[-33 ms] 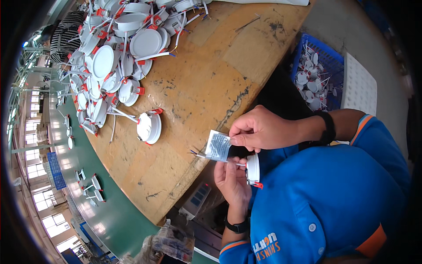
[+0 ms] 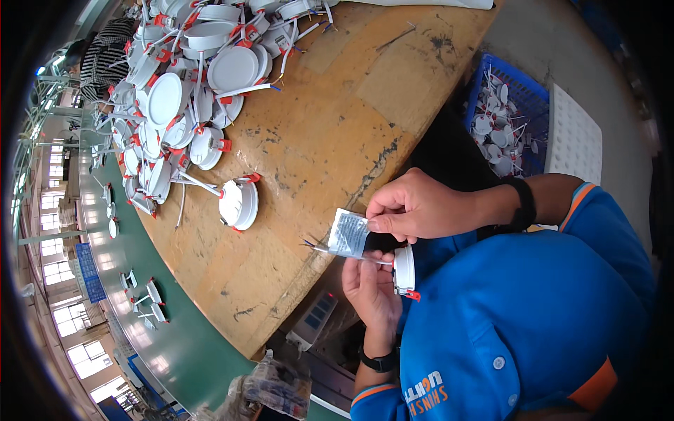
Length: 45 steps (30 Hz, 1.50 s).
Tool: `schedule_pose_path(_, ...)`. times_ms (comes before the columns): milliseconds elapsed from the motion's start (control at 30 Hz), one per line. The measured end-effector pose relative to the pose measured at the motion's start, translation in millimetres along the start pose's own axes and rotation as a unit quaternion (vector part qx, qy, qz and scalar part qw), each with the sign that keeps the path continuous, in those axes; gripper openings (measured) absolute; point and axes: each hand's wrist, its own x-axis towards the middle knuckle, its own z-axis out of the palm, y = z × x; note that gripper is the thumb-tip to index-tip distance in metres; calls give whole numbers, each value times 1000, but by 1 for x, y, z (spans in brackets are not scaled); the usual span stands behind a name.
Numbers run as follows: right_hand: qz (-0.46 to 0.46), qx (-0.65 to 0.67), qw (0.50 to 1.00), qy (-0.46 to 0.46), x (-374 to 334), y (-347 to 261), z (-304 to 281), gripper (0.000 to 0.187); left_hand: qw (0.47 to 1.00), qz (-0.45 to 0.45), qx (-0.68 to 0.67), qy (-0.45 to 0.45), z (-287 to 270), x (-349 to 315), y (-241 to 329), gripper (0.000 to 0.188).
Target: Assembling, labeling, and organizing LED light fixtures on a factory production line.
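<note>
My right hand (image 2: 420, 207), the upper one, pinches the edge of a small silvery printed label (image 2: 347, 235) between thumb and fingers. Just below it, my left hand (image 2: 372, 289) is closed round the white cable of a round white downlight (image 2: 404, 270). The lamp sits beside the left fingers, close to my shirt, and a red-tipped clip sticks out at its lower end. The cable passes behind the label, and its bare coloured wire ends show past the label's left edge. Whether the label touches the cable is hard to make out.
A worn wooden table (image 2: 302, 140) carries a heap of white downlights (image 2: 165, 98) at the far left and one single downlight (image 2: 239, 203) nearer. Beyond runs a green conveyor (image 2: 165, 351) with several lamps. A blue crate (image 2: 533, 91) of lamp parts stands at right.
</note>
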Motion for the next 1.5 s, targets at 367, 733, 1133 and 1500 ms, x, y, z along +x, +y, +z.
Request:
schedule_pose_path(367, -35, -48, 998, 8, 4, 1, 2, 13, 999, 2, 34, 23, -6, 4, -2, 23)
schedule_pose_path(733, -76, -77, 994, 14, 7, 2, 1, 11, 1000, 13, 24, 8, -8, 4, -3, 27)
schedule_pose_path(1133, -329, -333, 884, 7, -31, -14, -34, 12, 977, 103, 186, -5, 10, 3, 5, 5)
schedule_pose_path(1500, -230, -354, 905, 59, -83, -5, -83, 11, 865, 206, 441, -121, 59, -1, -2, 12)
